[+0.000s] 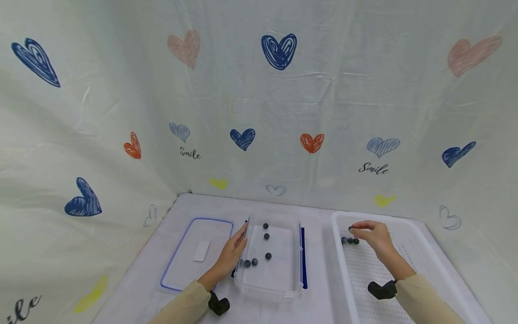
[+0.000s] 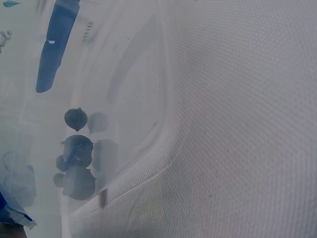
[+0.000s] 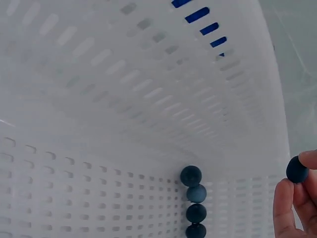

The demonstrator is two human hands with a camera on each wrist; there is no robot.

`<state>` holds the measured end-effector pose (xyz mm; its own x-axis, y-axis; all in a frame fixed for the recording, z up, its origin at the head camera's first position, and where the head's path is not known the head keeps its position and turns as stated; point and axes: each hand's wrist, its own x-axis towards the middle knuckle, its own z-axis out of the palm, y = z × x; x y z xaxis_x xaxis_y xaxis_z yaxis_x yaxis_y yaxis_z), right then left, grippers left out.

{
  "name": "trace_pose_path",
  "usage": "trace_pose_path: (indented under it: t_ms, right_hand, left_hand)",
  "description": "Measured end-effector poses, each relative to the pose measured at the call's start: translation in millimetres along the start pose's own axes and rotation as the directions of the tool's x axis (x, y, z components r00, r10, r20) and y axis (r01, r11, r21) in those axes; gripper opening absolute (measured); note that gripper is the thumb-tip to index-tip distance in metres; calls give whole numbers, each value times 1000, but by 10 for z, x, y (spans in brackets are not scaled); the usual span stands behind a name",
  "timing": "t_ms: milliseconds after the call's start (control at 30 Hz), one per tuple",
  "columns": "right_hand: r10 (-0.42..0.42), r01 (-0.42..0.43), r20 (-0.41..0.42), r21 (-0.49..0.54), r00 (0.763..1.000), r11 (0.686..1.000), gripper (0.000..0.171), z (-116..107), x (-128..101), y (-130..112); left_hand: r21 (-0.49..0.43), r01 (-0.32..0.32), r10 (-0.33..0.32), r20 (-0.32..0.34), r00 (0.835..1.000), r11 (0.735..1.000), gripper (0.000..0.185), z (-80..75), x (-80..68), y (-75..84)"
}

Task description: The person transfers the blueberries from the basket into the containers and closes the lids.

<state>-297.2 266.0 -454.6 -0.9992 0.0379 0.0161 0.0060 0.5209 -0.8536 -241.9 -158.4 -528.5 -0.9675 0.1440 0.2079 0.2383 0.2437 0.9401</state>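
My right hand (image 1: 375, 235) pinches a blueberry (image 3: 296, 170) between thumb and fingertips, above the far left corner of a white perforated basket (image 1: 344, 279). Below it, several blueberries (image 3: 196, 213) lie in a row on the basket floor along the wall. With its fingers stretched out, my left hand (image 1: 231, 255) rests against the left side of a clear plastic box (image 1: 269, 293). Several loose blueberries (image 1: 268, 256) sit inside that box. Through its clear wall, the left wrist view shows more of them (image 2: 76, 119) close up.
A clear lid with a blue seal (image 1: 182, 243) lies flat left of the box, a white rectangle (image 1: 201, 250) at its middle. The box's blue side latch (image 1: 304, 261) hangs out to the right. Behind the white table (image 1: 319, 270) hangs a heart-printed sheet (image 1: 279, 103).
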Motion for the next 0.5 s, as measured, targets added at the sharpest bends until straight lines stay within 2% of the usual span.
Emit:
trace_pose_path:
  t_ms: [300, 500]
  right_hand:
    - [-33, 32, 10, 43, 999, 999, 37, -72, 4, -213]
    - [-61, 58, 30, 95, 998, 994, 41, -62, -10, -367]
  left_hand:
    - [2, 12, -12, -30, 999, 1000, 50, 22, -32, 152]
    - [-4, 22, -22, -29, 999, 1000, 52, 25, -32, 97]
